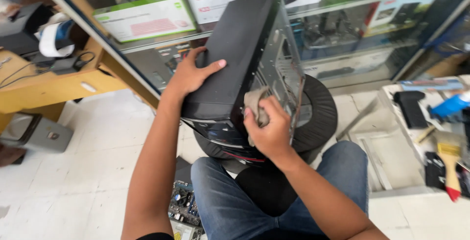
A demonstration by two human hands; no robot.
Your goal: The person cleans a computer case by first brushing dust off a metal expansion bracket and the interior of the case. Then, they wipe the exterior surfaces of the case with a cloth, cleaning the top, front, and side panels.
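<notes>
A black desktop computer case [240, 59] stands tilted on a round black-cushioned stool [318, 117] directly in front of the seated person's knees, its open side facing right so that the bare metal chassis interior [289, 68] is exposed. The left hand [192, 73] lies flat on the case's closed black side panel, fingers spread apart and thumb extended, steadying it. The right hand [269, 127] is pressed to the near front corner of the case, its fingers curled together and clamped on a crumpled beige cloth [255, 104], which touches the edge of the case. Behind the case runs a glass display counter [342, 39] holding boxed keyboards. A green circuit board [183, 203] lies on the white tiled floor just beside the person's left leg. To the right, a shallow white tray [391, 147] rests on the floor; near it lie a paintbrush [449, 164] with a wooden, red-tipped handle and a blue object [453, 105] whose kind cannot be told.
</notes>
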